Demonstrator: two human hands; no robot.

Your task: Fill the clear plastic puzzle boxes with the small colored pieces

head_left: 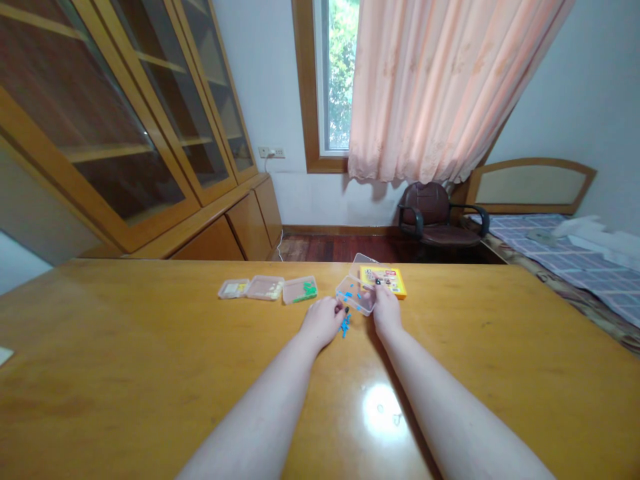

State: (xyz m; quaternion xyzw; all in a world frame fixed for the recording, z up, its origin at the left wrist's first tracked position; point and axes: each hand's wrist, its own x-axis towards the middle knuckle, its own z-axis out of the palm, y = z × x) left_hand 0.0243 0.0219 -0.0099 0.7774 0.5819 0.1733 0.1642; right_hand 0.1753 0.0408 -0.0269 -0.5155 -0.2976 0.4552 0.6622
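Note:
My right hand (pixel 387 311) holds a small clear plastic box (pixel 354 294) tilted above the wooden table (pixel 150 347); blue pieces lie inside it. My left hand (pixel 323 321) rests curled beside it, fingers closed near a dark bit at its tips. A little heap of blue pieces (pixel 345 325) lies on the table between both hands. Just behind the box sits a yellow booklet (pixel 387 279) with a clear lid (pixel 361 263) by it.
Three clear boxes stand in a row to the left: one with yellowish contents (pixel 233 288), one pale (pixel 265 287), one with green pieces (pixel 300 290). Glass-door cabinets (pixel 150 133) rise at left. A dark chair (pixel 437 217) and a bed (pixel 575 260) stand beyond the table.

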